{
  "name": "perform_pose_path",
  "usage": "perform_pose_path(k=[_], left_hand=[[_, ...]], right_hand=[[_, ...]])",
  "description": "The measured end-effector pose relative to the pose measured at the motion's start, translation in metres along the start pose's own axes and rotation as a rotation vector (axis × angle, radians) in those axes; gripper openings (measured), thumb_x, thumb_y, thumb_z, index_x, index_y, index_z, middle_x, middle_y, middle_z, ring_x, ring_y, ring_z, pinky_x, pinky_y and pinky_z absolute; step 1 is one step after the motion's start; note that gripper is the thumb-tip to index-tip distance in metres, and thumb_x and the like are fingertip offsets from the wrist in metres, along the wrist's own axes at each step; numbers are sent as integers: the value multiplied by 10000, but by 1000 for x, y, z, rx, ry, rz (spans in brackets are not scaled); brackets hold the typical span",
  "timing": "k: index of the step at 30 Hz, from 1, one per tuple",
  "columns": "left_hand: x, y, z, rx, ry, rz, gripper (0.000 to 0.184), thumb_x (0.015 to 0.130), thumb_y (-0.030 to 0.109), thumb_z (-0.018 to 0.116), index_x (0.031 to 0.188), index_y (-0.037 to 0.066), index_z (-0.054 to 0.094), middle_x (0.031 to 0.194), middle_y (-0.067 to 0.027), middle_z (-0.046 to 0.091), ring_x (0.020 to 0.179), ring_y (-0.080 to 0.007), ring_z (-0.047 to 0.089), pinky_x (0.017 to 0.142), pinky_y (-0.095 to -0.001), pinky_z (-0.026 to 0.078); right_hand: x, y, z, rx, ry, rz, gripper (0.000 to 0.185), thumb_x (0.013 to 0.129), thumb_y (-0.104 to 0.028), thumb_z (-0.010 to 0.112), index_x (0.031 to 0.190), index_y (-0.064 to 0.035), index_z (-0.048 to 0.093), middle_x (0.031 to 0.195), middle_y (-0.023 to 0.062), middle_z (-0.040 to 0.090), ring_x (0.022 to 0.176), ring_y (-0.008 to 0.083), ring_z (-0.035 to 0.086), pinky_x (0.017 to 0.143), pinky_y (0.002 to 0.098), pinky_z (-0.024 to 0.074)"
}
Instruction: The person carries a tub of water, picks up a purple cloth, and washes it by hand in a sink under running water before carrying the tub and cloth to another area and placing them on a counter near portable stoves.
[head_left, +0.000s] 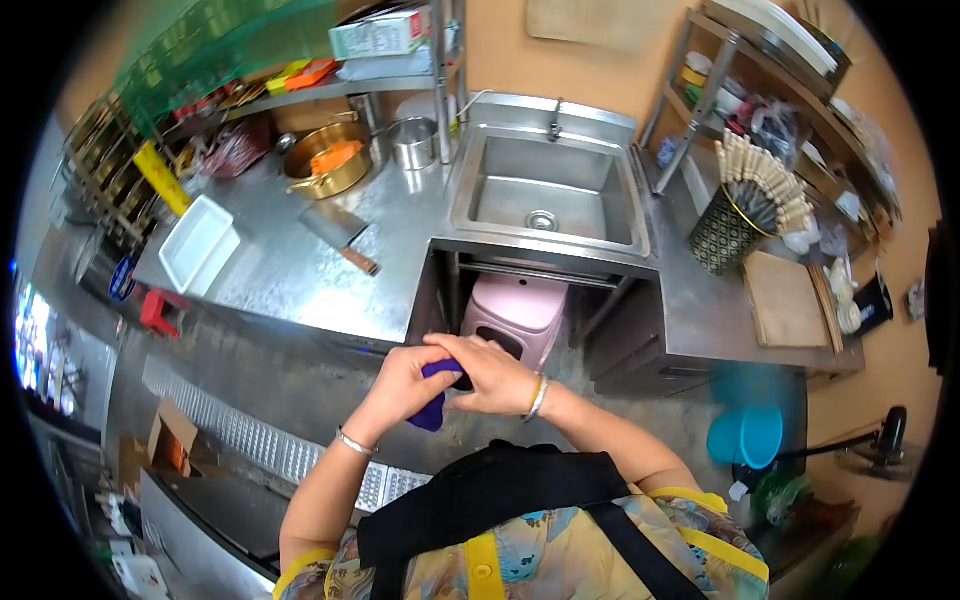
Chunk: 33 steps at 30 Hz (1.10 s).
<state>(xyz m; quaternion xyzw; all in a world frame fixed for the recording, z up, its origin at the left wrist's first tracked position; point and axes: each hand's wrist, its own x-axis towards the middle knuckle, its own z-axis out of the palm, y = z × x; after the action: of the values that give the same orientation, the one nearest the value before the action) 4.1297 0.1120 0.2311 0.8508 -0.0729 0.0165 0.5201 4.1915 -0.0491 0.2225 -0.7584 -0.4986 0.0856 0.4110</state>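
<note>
A dark purple cloth (430, 410) is bunched between my two hands, in front of my body and below the counter edge. My left hand (408, 383) has its fingers wrapped round the cloth. My right hand (490, 376) lies over it from the other side, its fingers reaching across the top of my left hand and touching the cloth. Beyond my hands, under the sink, stands a pink plastic stool (515, 305). A cleaver (338, 232) with a wooden handle lies on the steel counter (330, 290) to the left.
The steel sink (545, 190) is straight ahead. A white tray (200, 245), a brass pot (325, 160) and a steel pot (414, 143) stand left. On the right are a container of wooden-handled utensils (735, 225), a board (787, 300) and a blue bucket (745, 437).
</note>
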Motion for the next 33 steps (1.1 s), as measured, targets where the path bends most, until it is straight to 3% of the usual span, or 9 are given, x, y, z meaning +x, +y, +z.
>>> perform_pose_path(k=[6,9,12,16,20,26,28,30,33], left_hand=[[-16,16,3,-459,250,2,364,744,2,589,1098,21,512,1037,-42,474,923,-125,483,711,-239,431],[-47,-64,4,-559,354,-207,320,797,52,557,1110,27,494,947,-30,509,795,-102,495,667,-207,419],[-104,-147,12,-508,286,-539,195,825,142,561,983,32,532,678,-2,499,639,-71,461,548,-210,377],[-157,-224,37,-667,276,-813,175,808,187,551,923,58,575,705,-37,535,663,-139,518,591,-283,431],[-152,-254,56,-976,253,-764,143,823,154,522,937,82,568,784,-50,556,723,-161,534,664,-302,452],[-72,-146,71,-887,128,-689,225,846,111,513,1057,35,509,987,-59,561,841,-123,541,747,-246,453],[-59,-120,69,-875,106,-588,218,851,98,503,1057,26,508,974,-57,562,851,-122,544,745,-243,456],[-62,-117,69,-883,94,-564,224,850,97,506,1062,26,507,980,-59,561,851,-119,545,745,-242,459],[-86,-141,70,-853,119,-644,230,853,97,508,1073,29,501,977,-59,563,844,-117,547,754,-238,457]], right_hand=[[-31,-7,-53,-181,-67,-12,209,730,-128,585,928,-71,551,824,113,587,814,304,557,709,382,431],[-83,6,-51,-422,505,-75,238,642,-58,581,878,-77,557,789,60,559,758,249,528,702,357,408],[-210,117,-5,-136,-165,1054,390,750,-206,571,1120,-93,525,1084,141,553,1024,319,496,857,374,398],[-278,101,-10,122,874,1418,526,775,-311,602,1149,37,476,1144,207,513,1105,297,462,921,339,363],[-246,48,-58,965,1370,1142,194,791,-239,617,853,-68,546,737,55,589,661,164,581,607,297,486],[-201,52,-82,1405,1124,588,344,871,-353,475,990,-40,555,967,87,606,907,222,573,843,375,427],[-184,55,-84,1363,1116,593,410,866,-373,481,1052,-14,552,996,85,608,899,201,578,846,344,431],[-191,111,-66,472,791,907,366,880,-336,469,997,-8,583,910,55,622,805,148,586,762,285,456],[-146,110,-73,598,807,872,320,874,-291,489,975,-6,594,872,60,613,747,119,574,681,243,462]])
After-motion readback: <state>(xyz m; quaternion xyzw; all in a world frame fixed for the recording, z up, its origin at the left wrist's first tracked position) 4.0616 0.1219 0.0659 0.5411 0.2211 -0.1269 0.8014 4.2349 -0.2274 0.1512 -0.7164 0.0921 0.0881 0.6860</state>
